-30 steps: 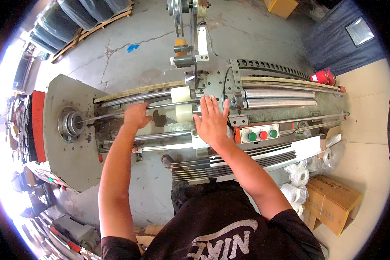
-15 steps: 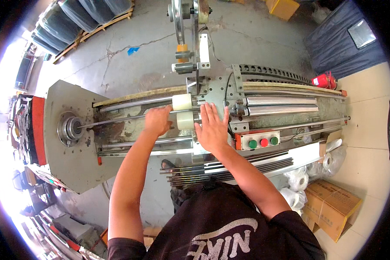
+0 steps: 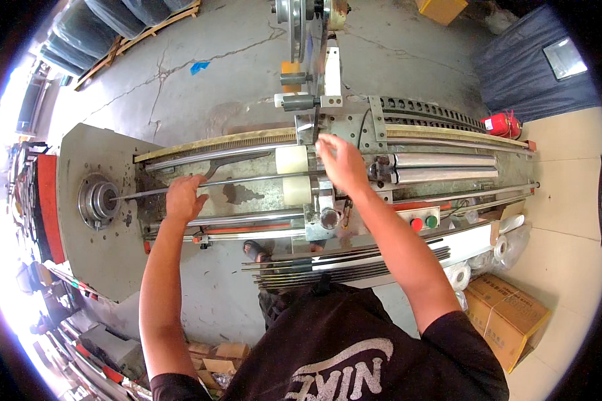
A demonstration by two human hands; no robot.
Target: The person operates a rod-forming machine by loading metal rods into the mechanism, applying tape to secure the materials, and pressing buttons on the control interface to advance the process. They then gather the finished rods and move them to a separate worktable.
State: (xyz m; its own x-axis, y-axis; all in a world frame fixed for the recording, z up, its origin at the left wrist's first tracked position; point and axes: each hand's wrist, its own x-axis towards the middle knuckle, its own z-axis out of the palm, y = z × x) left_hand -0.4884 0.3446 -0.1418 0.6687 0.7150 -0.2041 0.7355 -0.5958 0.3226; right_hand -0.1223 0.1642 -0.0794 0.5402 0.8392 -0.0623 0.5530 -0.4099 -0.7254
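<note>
A long thin metal rod [image 3: 247, 178] runs from the round chuck [image 3: 99, 202] on the grey headstock to the carriage, passing between two white rollers [image 3: 292, 160]. My left hand [image 3: 184, 199] is curled around the rod, nearer the chuck than the rollers. My right hand [image 3: 343, 166] is raised over the carriage [image 3: 344, 127], its fingertips pinched at the lower end of a dark narrow strip [image 3: 316, 123] that hangs from the wheel assembly [image 3: 302, 27]. My fingers partly cover that end.
Several thin dark rods [image 3: 294, 273] lie across the near side, by my body. A control box with coloured buttons [image 3: 417, 224] is partly behind my right forearm. Two shiny cylinders [image 3: 445, 168] lie right of the carriage. Cardboard boxes [image 3: 505, 314] and a red extinguisher [image 3: 503, 125] stand rightward.
My left hand has slid left along the rod, away from the rollers. My right hand, flat with fingers spread on the carriage before, has moved up and closed at the dark strip.
</note>
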